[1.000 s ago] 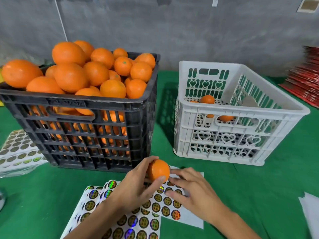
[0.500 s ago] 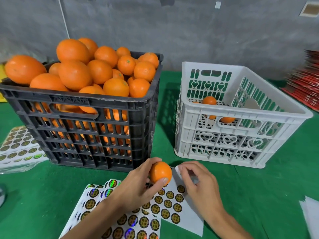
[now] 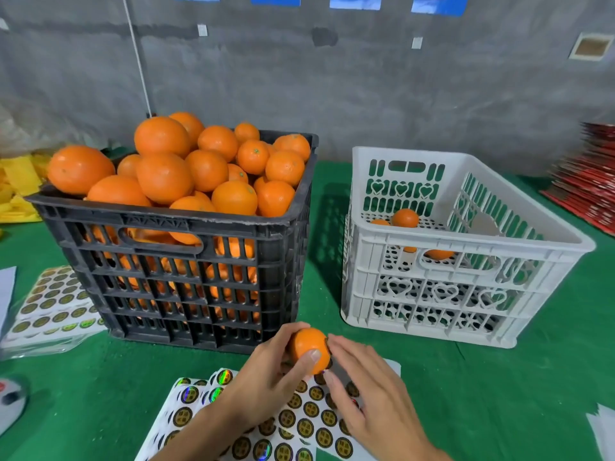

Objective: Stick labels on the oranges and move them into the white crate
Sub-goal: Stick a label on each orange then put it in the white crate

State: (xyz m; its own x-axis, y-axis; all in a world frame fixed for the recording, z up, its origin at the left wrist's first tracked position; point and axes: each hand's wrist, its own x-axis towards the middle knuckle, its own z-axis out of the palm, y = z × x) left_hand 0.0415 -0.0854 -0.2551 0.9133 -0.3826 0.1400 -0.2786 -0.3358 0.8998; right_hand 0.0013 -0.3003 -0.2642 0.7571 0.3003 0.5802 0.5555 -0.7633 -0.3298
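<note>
The left hand point(image 3: 266, 377) gripped a small orange point(image 3: 307, 347) just in front of the black crate point(image 3: 186, 277). The right hand point(image 3: 372, 404), fingers loosely spread, touched the orange's side above the label sheets point(image 3: 299, 424). The white crate point(image 3: 466, 261) sat right of the black crate.

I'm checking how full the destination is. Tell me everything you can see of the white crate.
The white crate looks like moulded plastic, rectangular, open-topped, with slotted walls, heart-shaped cutouts, a handle slot in the near wall and a perforated floor. It stands upright on the green table cover, right of the black crate and apart from it. It is nearly empty: about three oranges show on its floor. Neither hand touches it.
</note>
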